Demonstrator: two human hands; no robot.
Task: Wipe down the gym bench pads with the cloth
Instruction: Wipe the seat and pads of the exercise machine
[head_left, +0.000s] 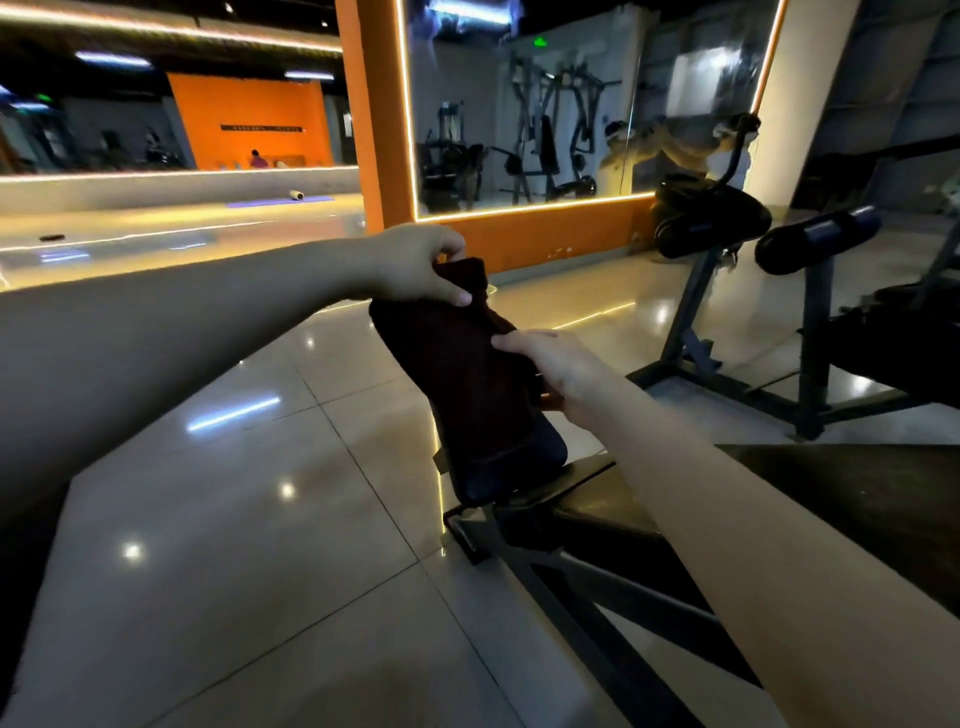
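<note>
A dark brown cloth (457, 374) hangs in the air between my two hands, above the end of a black gym bench. My left hand (421, 265) pinches the cloth's top edge between thumb and fingers. My right hand (550, 369) grips the cloth's right side, fingers curled round it. Below the cloth sits a dark blue roller pad (524, 457) at the bench's far end. The flat black bench pad (857, 499) runs under my right forearm toward the lower right.
Another bench frame with two black roller pads (815, 244) stands at the right. An orange-framed mirror wall (524, 104) is behind it. Glossy tiled floor (249, 519) spreads to the left and front. The bench's metal legs (587, 608) angle across the lower middle.
</note>
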